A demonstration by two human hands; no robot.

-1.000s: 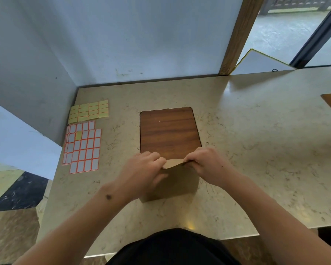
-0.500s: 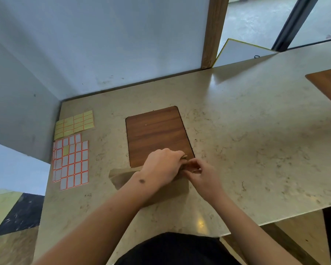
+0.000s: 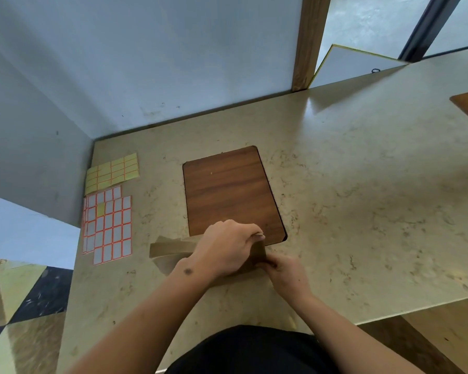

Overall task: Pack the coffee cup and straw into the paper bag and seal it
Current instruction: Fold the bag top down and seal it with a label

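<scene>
Down by the board (image 3: 230,190), my left hand (image 3: 224,249) curls over the folded top of the paper bag (image 3: 168,249) to pin the crease while my right hand (image 3: 287,276) pinches its side steady.

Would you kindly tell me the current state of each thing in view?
paper bag: top folded over, no sticker visible.
left hand: grips the folded top.
right hand: pinches the bag's edge.
label sheets: lying flat, untouched.

Matt paper bag (image 3: 170,248), glossy stone counter (image 3: 362,211)
</scene>
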